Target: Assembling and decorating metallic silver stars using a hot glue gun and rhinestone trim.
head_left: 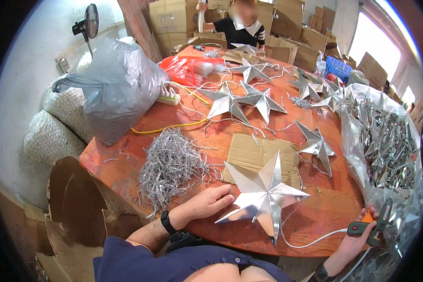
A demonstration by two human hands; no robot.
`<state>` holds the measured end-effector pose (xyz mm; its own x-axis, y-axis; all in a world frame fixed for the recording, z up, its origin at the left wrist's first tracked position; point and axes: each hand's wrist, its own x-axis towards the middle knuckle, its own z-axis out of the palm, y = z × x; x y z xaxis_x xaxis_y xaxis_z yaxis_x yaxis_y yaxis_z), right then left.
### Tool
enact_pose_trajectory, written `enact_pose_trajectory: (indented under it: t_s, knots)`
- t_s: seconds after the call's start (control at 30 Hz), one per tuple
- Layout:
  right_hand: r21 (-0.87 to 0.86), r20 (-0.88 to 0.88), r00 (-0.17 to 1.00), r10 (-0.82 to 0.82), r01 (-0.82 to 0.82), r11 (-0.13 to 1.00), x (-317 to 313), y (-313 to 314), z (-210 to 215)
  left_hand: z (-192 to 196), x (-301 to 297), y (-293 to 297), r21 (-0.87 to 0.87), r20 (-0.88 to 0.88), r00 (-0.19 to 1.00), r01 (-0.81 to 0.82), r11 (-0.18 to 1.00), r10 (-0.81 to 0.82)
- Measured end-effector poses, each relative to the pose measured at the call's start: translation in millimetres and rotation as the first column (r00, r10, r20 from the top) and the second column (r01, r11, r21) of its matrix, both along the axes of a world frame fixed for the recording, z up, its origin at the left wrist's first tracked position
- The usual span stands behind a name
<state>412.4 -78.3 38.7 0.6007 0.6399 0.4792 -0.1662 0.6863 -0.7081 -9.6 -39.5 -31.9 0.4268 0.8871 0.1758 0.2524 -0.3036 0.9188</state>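
Observation:
A large silver foil star (pixel 267 193) stands at the near edge of the red-brown table (pixel 324 197). My left hand (pixel 214 199) is at the star's left side, fingers curled together against its edge. At the right, my right hand (pixel 355 242) grips a dark green hot glue gun (pixel 373 228) with an orange trigger and a red switch. From the gun a white cord loops left across the table toward the star. Behind the star lies a flat piece of brown cardboard (pixel 263 155). A tangled heap of silver bead garland (pixel 171 164) sits beyond my left hand.
More silver stars (pixel 228 103) joined by white wires lie farther back. A clear plastic bag (pixel 385 136) full of silver stars lines the right edge. A grey bag (pixel 122 84) and a red bag (pixel 183 68) stand at the left. Another person (pixel 239 33) is across the table.

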Motion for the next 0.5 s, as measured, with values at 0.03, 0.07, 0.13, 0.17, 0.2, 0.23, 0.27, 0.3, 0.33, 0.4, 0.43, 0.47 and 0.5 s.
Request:
enact_pose_trajectory:
  t_s: [0.03, 0.07, 0.13, 0.17, 0.2, 0.23, 0.27, 0.3, 0.33, 0.4, 0.43, 0.47, 0.5]
  knots:
    - [-0.008, 0.028, 0.993, 0.117, -0.116, 0.993, 2, -1, -3, 3, 0, -1, -0.023, -0.021, 1.000, 0.002, 1.000, -0.003]
    - [-0.021, 0.056, 0.971, 0.231, -0.230, 0.973, 4, -2, -3, 3, 1, -1, -0.015, -0.020, 1.000, 0.005, 1.000, -0.005]
    - [-0.067, 0.064, 0.976, 0.210, -0.205, 0.976, -1, -8, 0, -3, 3, -2, 0.041, 0.025, 0.999, 0.021, 0.999, -0.022]
    - [-0.074, 0.036, 0.963, 0.267, -0.264, 0.962, -1, -10, -1, -2, 3, -3, 0.041, 0.025, 0.999, 0.024, 0.999, -0.025]
    - [-0.085, 0.004, 0.947, 0.321, -0.319, 0.944, 0, -14, -4, -2, 1, -4, 0.009, -0.019, 0.999, 0.037, 0.999, -0.037]
    - [-0.095, 0.002, 0.949, 0.315, -0.314, 0.945, -2, -17, -7, -2, 0, -4, -0.025, -0.063, 0.997, 0.049, 0.998, -0.051]
    - [-0.134, 0.015, 0.950, 0.313, -0.308, 0.942, -6, -19, -10, 1, 0, -3, 0.077, -0.079, 0.996, 0.055, 0.996, -0.049]
    - [-0.176, 0.029, 0.950, 0.310, -0.300, 0.937, -11, -22, -14, -1, 1, -5, 0.088, -0.067, 0.997, 0.049, 0.995, -0.043]
    - [-0.196, 0.023, 0.954, 0.300, -0.290, 0.937, -18, -25, -16, -3, 3, -6, 0.094, -0.059, 0.998, 0.045, 0.995, -0.039]
    - [-0.320, 0.316, 0.892, 0.324, -0.222, 0.921, -39, -27, -15, -2, 3, -11, -0.004, -0.073, 0.996, 0.048, 0.999, -0.048]
    - [-0.320, 0.381, 0.884, 0.272, -0.150, 0.935, -53, -28, -15, -4, 4, -10, 0.013, -0.078, 0.996, 0.051, 0.999, -0.050]
    - [-0.340, 0.379, 0.884, 0.273, -0.141, 0.930, -65, -28, -12, -5, 3, -10, 0.033, -0.081, 0.996, 0.048, 0.998, -0.045]
    - [-0.409, 0.436, 0.846, 0.307, -0.117, 0.905, -75, -31, -10, -1, 3, -7, -0.014, -0.119, 0.991, 0.065, 0.998, -0.066]
